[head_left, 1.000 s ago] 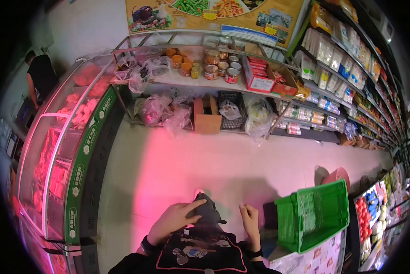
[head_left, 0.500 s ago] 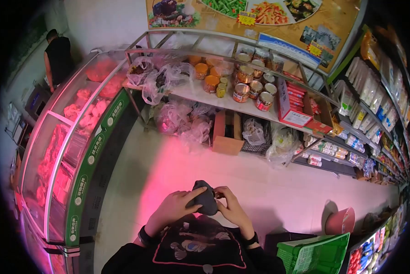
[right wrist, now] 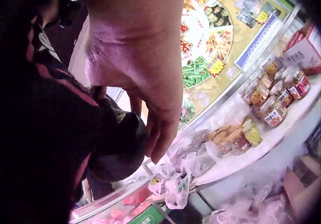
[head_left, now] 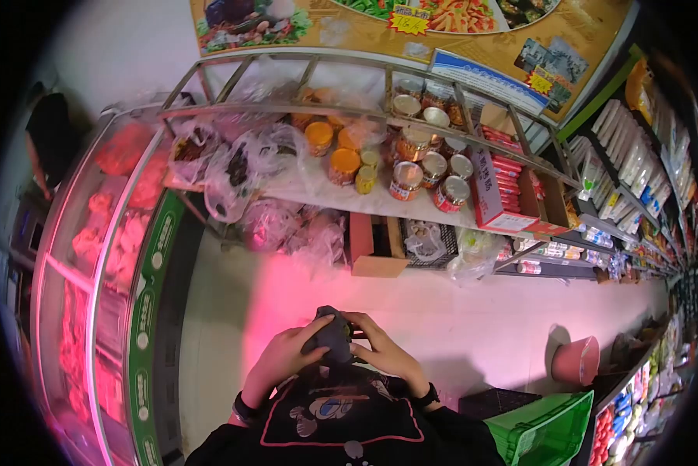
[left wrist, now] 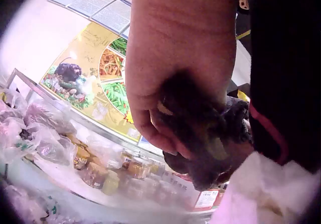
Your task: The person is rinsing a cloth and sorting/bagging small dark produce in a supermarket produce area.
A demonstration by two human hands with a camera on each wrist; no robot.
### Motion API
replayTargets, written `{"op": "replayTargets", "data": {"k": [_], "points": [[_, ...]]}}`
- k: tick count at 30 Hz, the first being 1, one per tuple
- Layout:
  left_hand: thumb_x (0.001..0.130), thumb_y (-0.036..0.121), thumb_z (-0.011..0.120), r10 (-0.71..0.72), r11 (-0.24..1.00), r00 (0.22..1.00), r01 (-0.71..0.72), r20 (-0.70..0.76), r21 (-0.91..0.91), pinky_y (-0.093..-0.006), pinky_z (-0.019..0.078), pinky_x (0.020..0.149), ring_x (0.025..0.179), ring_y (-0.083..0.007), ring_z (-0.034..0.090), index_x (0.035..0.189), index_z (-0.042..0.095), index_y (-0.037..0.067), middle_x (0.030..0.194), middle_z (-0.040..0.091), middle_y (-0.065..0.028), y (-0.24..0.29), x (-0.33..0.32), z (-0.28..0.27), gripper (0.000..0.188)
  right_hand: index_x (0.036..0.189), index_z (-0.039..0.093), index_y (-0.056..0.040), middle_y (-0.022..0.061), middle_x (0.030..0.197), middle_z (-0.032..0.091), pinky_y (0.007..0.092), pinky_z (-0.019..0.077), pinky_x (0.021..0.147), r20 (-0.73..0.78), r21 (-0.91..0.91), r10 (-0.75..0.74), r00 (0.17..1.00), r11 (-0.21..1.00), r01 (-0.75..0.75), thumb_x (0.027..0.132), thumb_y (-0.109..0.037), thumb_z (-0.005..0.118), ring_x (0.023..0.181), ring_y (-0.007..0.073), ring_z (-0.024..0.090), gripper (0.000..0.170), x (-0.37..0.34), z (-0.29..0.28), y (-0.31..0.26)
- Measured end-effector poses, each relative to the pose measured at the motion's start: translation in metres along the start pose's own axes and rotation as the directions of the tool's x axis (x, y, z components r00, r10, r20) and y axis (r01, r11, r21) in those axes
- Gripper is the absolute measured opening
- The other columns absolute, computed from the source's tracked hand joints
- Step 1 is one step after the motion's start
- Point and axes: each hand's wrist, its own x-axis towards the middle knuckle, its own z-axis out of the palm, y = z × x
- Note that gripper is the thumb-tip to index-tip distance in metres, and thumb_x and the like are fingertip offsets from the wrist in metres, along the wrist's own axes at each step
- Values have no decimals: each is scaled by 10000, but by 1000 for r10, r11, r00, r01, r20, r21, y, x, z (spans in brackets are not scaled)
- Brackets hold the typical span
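A dark grey, soft cloth-like item (head_left: 335, 346) is held in front of the person's chest in the head view; its exact kind cannot be told. My left hand (head_left: 288, 356) grips it from the left, thumb and fingers spread over its near face. From the other side my right hand (head_left: 389, 351) pinches its right edge. The left wrist view has the same dark item (left wrist: 200, 154) bunched beneath the left hand (left wrist: 175, 48), blurred and in shadow. In the right wrist view the right hand's fingers (right wrist: 163, 128) curl down at the item's edge, with much of it dark.
A lit meat display case (head_left: 92, 264) stands at left, another person (head_left: 50, 132) behind it. Ahead, a shelf (head_left: 302, 182) bears jars, bags and red boxes. At right are a green crate (head_left: 543, 427), a pink bucket (head_left: 576, 361) and stocked racks (head_left: 621, 155).
The right hand, apart from the dark item a second ago, has come in from the right and now holds its edge. The head view has shifted, bringing the shelf closer.
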Motion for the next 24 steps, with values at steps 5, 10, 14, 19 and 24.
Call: {"op": "replayTargets", "data": {"k": [5, 10, 14, 19, 24], "points": [[764, 259, 672, 110, 992, 991, -114, 72, 53, -393, 486, 668, 725, -307, 611, 1306, 457, 194, 813, 627, -152, -33, 88, -47, 587, 1322, 360, -1, 160, 1297, 388, 373, 367, 1002, -112, -170, -17, 994, 985, -2, 857, -140, 553, 1212, 272, 414, 522, 70, -34, 1], [762, 281, 673, 152, 985, 981, -160, 117, 61, -385, 477, 645, 700, -295, 606, 1308, 456, 176, 780, 621, -150, -28, 158, -63, 597, 1308, 381, 2, 161, 1239, 436, 366, 386, 963, -242, 20, 47, 969, 999, -44, 848, -164, 581, 1127, 280, 495, 528, 95, -80, 10], [766, 276, 667, 216, 968, 971, -227, 103, 110, -385, 474, 638, 668, -299, 594, 1304, 461, 164, 737, 608, -143, -19, 213, -53, 587, 1299, 393, -26, 119, 1099, 436, 292, 446, 767, -251, -204, -32, 967, 979, -20, 817, -212, 655, 907, 196, 506, 579, 120, -123, 8], [731, 218, 688, 194, 976, 977, -202, 92, 81, -403, 468, 667, 703, -325, 589, 1306, 463, 173, 775, 599, -173, 12, 289, -36, 619, 1295, 413, -34, 134, 1173, 408, 328, 432, 846, -250, -152, -40, 968, 988, 2, 798, -231, 673, 1001, 241, 490, 595, 141, -202, 29], [814, 188, 617, 194, 976, 976, -181, 102, -124, -414, 465, 756, 861, -354, 595, 1347, 396, 145, 988, 608, -197, 57, 367, -15, 579, 1258, 481, -66, 153, 1239, 397, 379, 369, 938, -302, -287, -218, 928, 949, 130, 768, -238, 696, 1100, 310, 418, 562, 158, -293, 33]]}}
